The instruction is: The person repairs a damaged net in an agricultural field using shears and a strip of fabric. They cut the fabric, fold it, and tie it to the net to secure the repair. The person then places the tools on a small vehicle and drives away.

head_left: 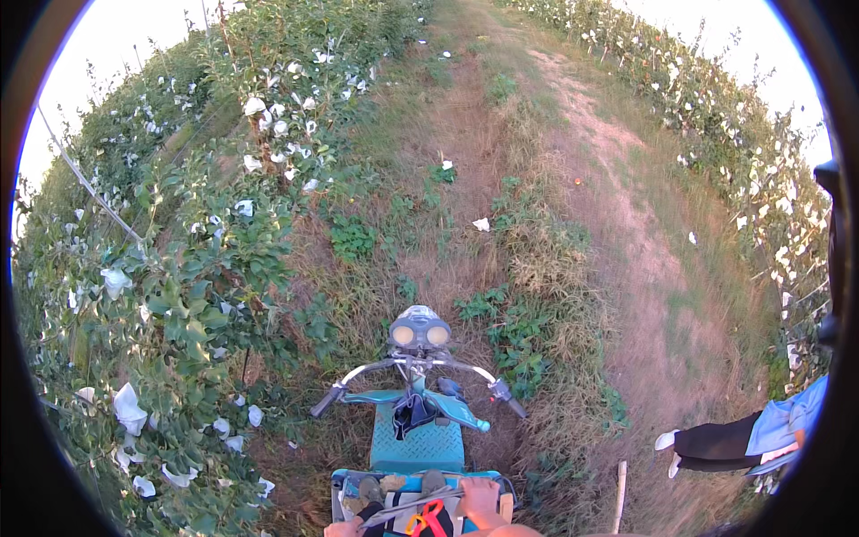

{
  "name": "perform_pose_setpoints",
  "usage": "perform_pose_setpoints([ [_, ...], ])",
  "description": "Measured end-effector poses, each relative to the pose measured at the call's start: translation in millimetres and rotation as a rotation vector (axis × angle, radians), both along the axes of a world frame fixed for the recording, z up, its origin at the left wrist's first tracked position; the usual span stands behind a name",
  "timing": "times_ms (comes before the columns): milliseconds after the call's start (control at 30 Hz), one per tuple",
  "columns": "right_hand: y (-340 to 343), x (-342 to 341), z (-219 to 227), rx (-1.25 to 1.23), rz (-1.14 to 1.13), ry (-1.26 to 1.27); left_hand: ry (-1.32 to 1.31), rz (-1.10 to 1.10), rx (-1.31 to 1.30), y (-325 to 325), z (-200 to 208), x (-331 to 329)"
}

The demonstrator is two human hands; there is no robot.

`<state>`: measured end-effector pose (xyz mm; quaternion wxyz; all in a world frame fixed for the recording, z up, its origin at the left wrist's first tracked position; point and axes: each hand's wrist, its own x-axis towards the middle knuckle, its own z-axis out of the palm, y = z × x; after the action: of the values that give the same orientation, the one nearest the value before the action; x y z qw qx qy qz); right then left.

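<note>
At the lower edge, my right hand (pixel 480 498) is closed around one end of a bundle of grey cord-like strands (pixel 407 508). The strands slant down across my lap to my left hand (pixel 343 529), which is curled at their other end and partly cut off by the frame. An orange-red looped thing (pixel 429 516), like a pair of handles, lies just below the strands; its kind is unclear. Both my shoes (pixel 434 481) rest on the rear body of a teal three-wheeler (pixel 417 443). Neither hand touches its handlebar (pixel 483 371).
Leafy trees with white bags (pixel 130 409) crowd the left side. A dirt track (pixel 617 170) runs ahead on the right, beside another bagged row (pixel 761 188). A person (pixel 747 436) in blue and black stands at the right. A wooden stick (pixel 620 497) rises beside the vehicle.
</note>
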<state>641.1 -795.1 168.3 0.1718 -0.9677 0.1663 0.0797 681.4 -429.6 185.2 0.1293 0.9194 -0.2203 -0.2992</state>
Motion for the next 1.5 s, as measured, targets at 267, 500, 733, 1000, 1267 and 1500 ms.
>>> perform_pose_setpoints([
  [267, -47.2, -71.6, -70.4, 0.119, -0.414, 0.199, 0.073, 0.437, 0.136, 23.5, -20.6, 36.3],
  [500, -49.5, -119.8, -118.5, 0.097, -0.562, 0.376, 0.305, 1.174, -0.015, 41.7, -18.1, 104.8],
  [733, -120.8, 37.6, -124.2, 0.099, -0.625, -0.120, -0.648, 0.951, -0.129, 52.1, -110.7, 227.0],
  [1000, -142.6, 172.1, -174.6, 0.204, -0.654, -0.063, -0.530, 0.715, -0.100, 9.8, -205.7, 306.4],
  [1267, -147.2, 212.7, -206.5, 0.084, -0.635, -0.435, -0.514, 0.701, -0.020, 1.6, -250.8, 293.4],
  [1500, -185.7, 212.7, -193.8, -0.227, -0.496, -0.253, -0.357, 0.994, -0.138, 12.7, -287.4, 324.0],
])
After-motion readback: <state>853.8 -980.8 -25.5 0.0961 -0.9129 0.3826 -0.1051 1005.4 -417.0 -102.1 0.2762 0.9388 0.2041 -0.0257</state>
